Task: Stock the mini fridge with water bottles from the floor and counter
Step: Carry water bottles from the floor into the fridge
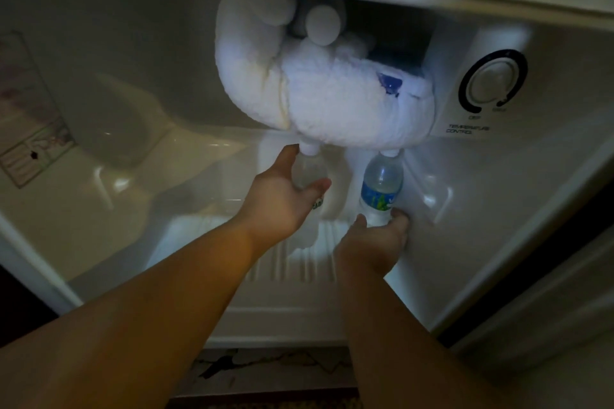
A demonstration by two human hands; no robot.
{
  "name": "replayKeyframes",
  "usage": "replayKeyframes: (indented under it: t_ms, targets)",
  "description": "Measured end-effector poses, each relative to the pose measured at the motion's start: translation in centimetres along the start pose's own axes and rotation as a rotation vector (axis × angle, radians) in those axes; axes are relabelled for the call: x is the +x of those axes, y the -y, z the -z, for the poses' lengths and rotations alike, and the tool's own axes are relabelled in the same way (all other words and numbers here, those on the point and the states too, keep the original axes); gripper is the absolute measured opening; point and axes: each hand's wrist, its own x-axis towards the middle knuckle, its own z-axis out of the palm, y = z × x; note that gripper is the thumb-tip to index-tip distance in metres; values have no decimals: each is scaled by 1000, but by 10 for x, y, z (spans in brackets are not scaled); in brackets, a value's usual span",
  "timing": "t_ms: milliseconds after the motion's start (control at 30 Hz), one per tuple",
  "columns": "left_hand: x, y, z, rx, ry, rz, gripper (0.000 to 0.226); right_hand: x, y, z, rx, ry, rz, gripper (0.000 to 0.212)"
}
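Both my arms reach into the open mini fridge [133, 149]. My left hand [282, 199] is wrapped around a clear water bottle [309, 169] with a white cap, standing upright at the back. My right hand [375, 239] grips the bottom of a second water bottle [380, 186] with a blue label, upright just to the right of the first. Both caps sit right under a thick lump of frost [332, 100] on the freezer box.
A temperature dial [491, 83] is on the fridge's right inner wall. The ribbed white fridge floor [299, 262] lies below the bottles. A sticker [30, 149] is on the left wall. Patterned flooring [265, 372] shows below the fridge front.
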Motion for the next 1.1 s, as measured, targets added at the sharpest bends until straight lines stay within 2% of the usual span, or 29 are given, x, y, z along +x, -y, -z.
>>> replayKeyframes:
  t_ms: [267, 500, 600, 733, 800, 867, 900, 967, 1033, 1100]
  targets:
    - [20, -22, -32, -27, 16, 2, 66, -7, -6, 8, 2, 45, -1, 68]
    - [31, -33, -56, -36, 57, 23, 58, -29, -12, 18, -1, 95, -44, 58]
    - [32, -36, -60, -20, 41, 34, 60, -40, -14, 20, -26, 122, 29, 55]
    - [24, -39, -56, -27, 58, 53, 67, -54, -14, 27, -211, 175, 131, 45]
    - [18, -39, -48, -31, 80, 61, 75, -63, -13, 30, -347, 219, 213, 33]
    - [11, -37, -37, -20, 115, 65, 83, -71, -11, 33, -507, 294, 387, 15]
    - [7, -37, -29, 1, 131, 67, 88, -75, -11, 34, -585, 368, 537, 10]
    - [-4, -39, -6, 72, 135, 55, 93, -82, -6, 36, -642, 554, 940, 15]
    - [-20, -37, 23, 170, 83, 47, 81, -87, 7, 34, -592, 782, 1306, 16]
    - [-45, -30, 55, 179, -2, 40, 51, -96, 30, 27, -474, 986, 1582, 24]
